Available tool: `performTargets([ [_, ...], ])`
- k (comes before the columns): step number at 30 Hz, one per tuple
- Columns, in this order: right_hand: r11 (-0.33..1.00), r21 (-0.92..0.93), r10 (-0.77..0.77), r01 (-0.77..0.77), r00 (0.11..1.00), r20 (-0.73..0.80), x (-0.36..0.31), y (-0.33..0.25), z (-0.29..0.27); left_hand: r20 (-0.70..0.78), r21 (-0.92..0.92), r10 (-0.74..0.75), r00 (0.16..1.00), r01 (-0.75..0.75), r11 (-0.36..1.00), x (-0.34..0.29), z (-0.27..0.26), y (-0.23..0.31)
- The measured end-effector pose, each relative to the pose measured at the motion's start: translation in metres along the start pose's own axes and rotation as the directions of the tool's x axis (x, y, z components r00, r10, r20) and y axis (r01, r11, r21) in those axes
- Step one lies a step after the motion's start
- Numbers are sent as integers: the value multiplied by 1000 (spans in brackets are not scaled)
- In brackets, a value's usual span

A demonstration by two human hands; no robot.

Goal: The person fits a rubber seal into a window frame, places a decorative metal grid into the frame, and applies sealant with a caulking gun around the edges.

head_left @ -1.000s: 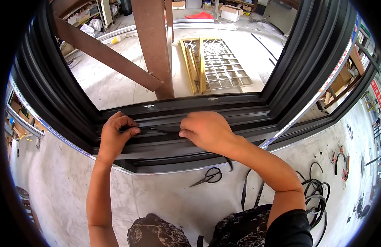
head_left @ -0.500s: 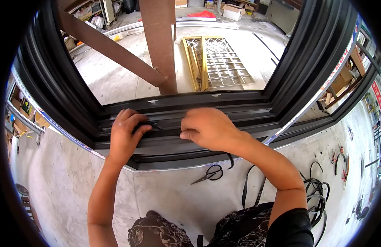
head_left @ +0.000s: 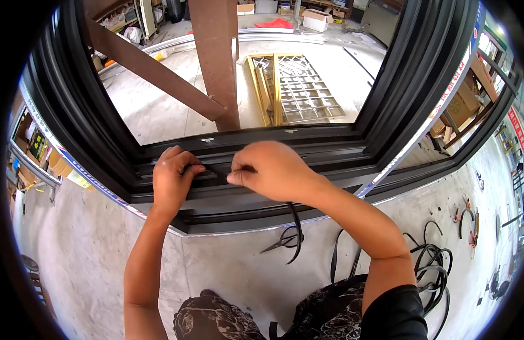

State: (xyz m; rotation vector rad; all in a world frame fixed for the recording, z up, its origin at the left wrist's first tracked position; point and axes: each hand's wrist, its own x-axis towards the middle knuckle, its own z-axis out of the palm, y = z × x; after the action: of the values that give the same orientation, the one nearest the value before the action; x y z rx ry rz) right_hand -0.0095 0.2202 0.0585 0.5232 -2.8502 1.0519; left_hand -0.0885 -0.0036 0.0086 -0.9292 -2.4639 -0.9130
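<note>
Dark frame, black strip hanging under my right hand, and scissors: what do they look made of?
Dark frame: probably metal, perhaps aluminium, with a satin coating; its crisp ribs catch soft light.
Black strip: likely rubber or soft plastic, slightly glossy; it hangs in a curve.
Scissors: dull grey blades, probably steel; dark loop handles, plastic or coated metal.

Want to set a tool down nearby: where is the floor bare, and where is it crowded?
Bare floor lies left of the left forearm, below the black frame; another patch sits between that forearm, the scissors and the left knee. Crowded: at right, tangled black strips with red-handled tools beyond; on the frame, the left hand and right hand.
</note>
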Motion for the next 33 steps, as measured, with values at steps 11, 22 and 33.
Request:
performTargets([
  [11, 930, -365, -4, -44, 992, -130, 6, 33, 5, -7, 106, 86, 996, -85, 991, 0, -3, 2],
  [22, 965, -257, 23, -48, 995, -97, 7, 37, 0, -3, 255, 57, 998, -55, 965, -12, -30, -23],
  [33, 944, -323, 58, -75, 996, -62, 12, 29, 1, 68, 118, 144, 987, -151, 981, -1, -3, 9],
])
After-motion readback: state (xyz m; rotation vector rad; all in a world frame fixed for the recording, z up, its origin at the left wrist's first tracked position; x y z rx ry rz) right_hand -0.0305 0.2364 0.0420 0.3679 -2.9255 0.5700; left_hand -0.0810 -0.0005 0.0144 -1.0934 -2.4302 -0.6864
